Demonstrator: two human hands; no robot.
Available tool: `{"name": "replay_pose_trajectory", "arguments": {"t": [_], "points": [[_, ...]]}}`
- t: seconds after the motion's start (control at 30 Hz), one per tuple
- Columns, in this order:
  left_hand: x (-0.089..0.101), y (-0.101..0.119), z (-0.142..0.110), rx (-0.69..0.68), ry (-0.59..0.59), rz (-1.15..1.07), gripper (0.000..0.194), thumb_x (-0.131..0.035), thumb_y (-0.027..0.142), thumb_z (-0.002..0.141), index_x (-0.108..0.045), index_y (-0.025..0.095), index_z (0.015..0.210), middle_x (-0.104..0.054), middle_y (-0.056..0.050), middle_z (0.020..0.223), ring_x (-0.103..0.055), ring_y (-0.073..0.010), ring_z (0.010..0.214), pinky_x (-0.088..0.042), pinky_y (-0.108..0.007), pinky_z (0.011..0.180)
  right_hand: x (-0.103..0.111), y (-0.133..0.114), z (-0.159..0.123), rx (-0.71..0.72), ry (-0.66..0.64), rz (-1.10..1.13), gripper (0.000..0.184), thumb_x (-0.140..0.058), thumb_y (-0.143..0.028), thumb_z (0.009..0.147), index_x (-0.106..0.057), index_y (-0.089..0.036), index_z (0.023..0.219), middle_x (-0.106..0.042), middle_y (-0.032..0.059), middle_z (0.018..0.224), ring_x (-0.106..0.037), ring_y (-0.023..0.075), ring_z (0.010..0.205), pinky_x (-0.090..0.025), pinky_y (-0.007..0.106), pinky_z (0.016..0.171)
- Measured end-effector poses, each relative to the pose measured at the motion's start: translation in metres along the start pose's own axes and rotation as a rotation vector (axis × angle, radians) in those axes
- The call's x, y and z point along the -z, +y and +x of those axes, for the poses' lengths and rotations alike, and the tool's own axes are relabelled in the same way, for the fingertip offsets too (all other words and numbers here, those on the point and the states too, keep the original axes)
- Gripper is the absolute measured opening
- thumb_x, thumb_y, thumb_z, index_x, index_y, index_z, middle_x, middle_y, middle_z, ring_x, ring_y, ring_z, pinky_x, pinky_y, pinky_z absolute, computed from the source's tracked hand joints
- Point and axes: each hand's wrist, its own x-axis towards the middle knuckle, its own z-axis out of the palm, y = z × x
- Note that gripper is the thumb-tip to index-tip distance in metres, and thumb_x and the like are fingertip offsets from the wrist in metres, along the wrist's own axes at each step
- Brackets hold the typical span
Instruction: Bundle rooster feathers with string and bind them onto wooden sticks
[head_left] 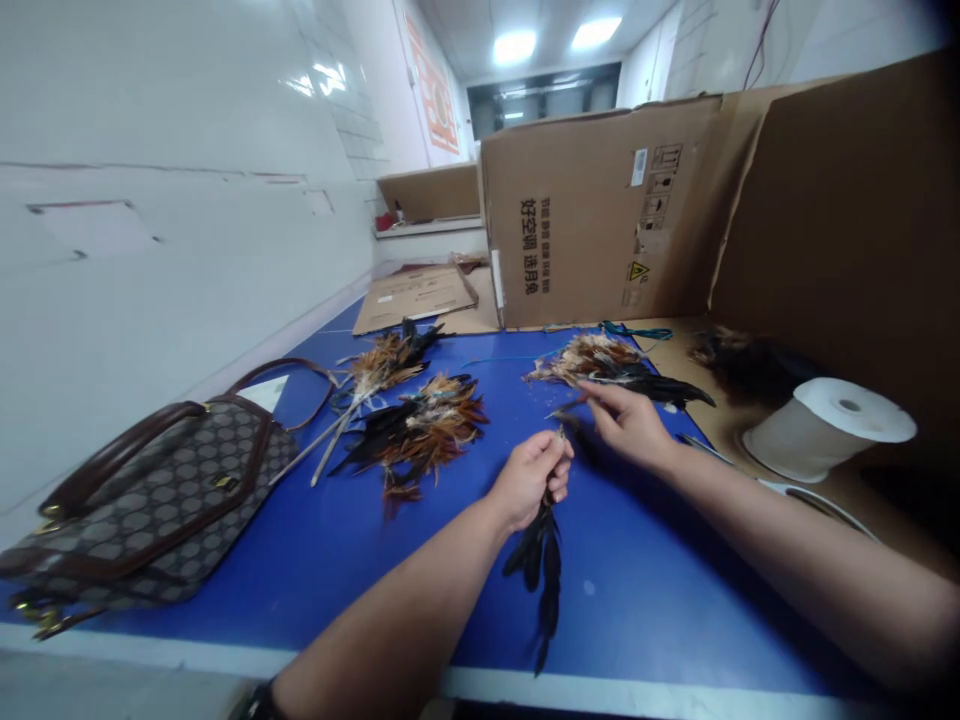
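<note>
My left hand (529, 478) is closed around the quill ends of a small bunch of black feathers (541, 565) that hangs down over the blue table (420, 570). My right hand (626, 420) reaches forward just beyond it, fingers pinching a thin feather at the near edge of a brown-and-black feather pile (607, 365). A second pile of orange and black feathers (420, 425) lies to the left of my hands, and finished feather stems (371, 375) lie behind it.
A patterned handbag (150, 495) sits at the left table edge. A white spool of thread (829, 425) stands at the right on cardboard. Large cardboard boxes (600, 225) wall off the back and right. More dark feathers (742, 360) lie by the right box.
</note>
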Motion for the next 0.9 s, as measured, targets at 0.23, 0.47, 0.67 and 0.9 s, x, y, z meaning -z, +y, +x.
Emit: {"name": "replay_pose_trajectory", "arguments": {"t": [0.23,0.47,0.67,0.9], "points": [[0.003,0.000,0.005,0.068,0.014,-0.053,0.047,-0.073,0.060,0.089,-0.055,0.017,0.093,-0.036,0.009,0.064,-0.023,-0.0024,0.047,-0.013,-0.018,0.046,0.052,0.084,0.105,-0.327,-0.119,-0.492,0.048,-0.065,-0.016,0.086,-0.069,-0.013,0.134,-0.054,0.0227,0.154,-0.065,0.0378,0.127,-0.049,0.047,0.112],[0.003,0.001,0.006,0.115,0.031,-0.064,0.049,-0.074,0.062,0.087,-0.053,0.018,0.091,-0.034,0.009,0.063,-0.022,-0.0029,0.047,-0.012,-0.019,0.045,0.078,0.127,0.121,-0.494,-0.373,-0.748,0.036,-0.068,-0.027,0.098,-0.066,-0.012,0.131,-0.058,0.0212,0.145,-0.066,0.0286,0.119,-0.054,0.047,0.103],[0.002,0.002,0.005,0.108,0.030,-0.058,0.052,-0.076,0.064,0.084,-0.053,0.018,0.090,-0.035,0.009,0.062,-0.023,-0.0025,0.047,-0.012,-0.018,0.044,0.099,0.121,0.114,-0.450,-0.352,-0.778,0.038,-0.067,-0.038,0.101,-0.064,-0.017,0.133,-0.065,0.0122,0.133,-0.067,0.0241,0.112,-0.060,0.044,0.094],[-0.002,0.004,0.005,-0.052,0.080,-0.097,0.050,-0.076,0.063,0.085,-0.055,0.017,0.090,-0.040,0.009,0.059,-0.023,-0.0022,0.044,-0.013,-0.018,0.043,0.131,0.054,0.101,-0.204,0.007,-0.848,0.028,-0.055,-0.030,0.104,-0.074,-0.011,0.098,-0.073,0.0168,0.103,-0.067,0.0223,0.092,-0.054,0.037,0.083]]}}
